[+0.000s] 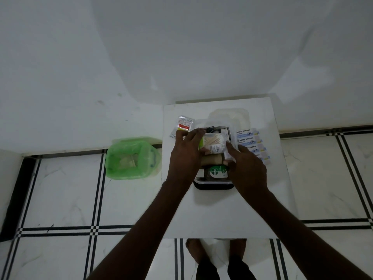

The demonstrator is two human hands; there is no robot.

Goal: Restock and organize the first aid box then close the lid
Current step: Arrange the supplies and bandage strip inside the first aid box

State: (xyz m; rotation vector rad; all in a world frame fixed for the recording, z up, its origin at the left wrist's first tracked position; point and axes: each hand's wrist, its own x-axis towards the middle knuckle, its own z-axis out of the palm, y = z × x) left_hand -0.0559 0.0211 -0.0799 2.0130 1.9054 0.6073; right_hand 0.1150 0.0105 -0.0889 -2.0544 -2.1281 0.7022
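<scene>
The open first aid box [214,185], dark-rimmed, sits in the middle of a small white table [222,215]. Inside lie a green-labelled Dettol bottle [216,172], a tan bandage roll [212,159] and a clear pack of cotton swabs [214,142]. My left hand [186,156] grips the swab pack at its left end over the box. My right hand [247,166] holds a small white packet [228,152] at the box's right side. The clear lid [228,116] lies behind the box.
Antiseptic bandage strips [252,145] lie fanned out on the table right of the box. A red-and-white sachet [184,123] lies at the left rear. A bin with a green liner [131,158] stands on the tiled floor left of the table. My feet [216,257] show below.
</scene>
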